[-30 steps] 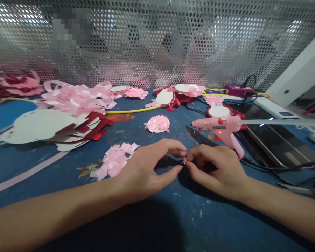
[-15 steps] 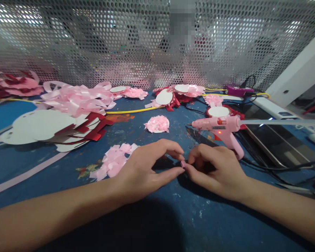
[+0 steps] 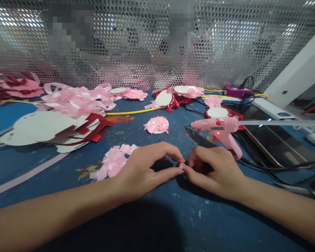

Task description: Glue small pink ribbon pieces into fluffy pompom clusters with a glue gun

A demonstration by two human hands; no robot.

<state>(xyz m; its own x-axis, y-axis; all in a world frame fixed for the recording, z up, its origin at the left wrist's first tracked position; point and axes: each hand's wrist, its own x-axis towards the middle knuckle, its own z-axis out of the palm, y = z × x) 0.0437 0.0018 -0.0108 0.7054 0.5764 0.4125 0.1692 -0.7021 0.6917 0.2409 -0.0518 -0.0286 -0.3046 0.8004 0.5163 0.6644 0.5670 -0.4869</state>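
Between my fingertips is a small rolled piece of pink ribbon (image 3: 182,166). My left hand (image 3: 149,171) pinches it between thumb and fingers, and my right hand (image 3: 215,171) pinches it from the other side. Partly behind my left hand lies a heap of cut pink ribbon pieces (image 3: 114,161). Beyond both hands sits a white disc covered with pink ribbon pieces (image 3: 156,125). Just past my right hand a pink glue gun (image 3: 217,127) lies on its side, its small light lit and a long glue stick out of its back.
White and red card cutouts (image 3: 42,127) and a pile of pink ribbon loops (image 3: 78,99) lie left. Red and pink rosettes (image 3: 168,99) line the back near a yellow cord (image 3: 133,112). Right are a phone (image 3: 267,136), black cables and scissors (image 3: 296,190). A perforated metal panel (image 3: 136,45) stands behind.
The rolled ribbon piece has turned slightly between my fingertips and shows more of its end. Both hands stay almost in place.
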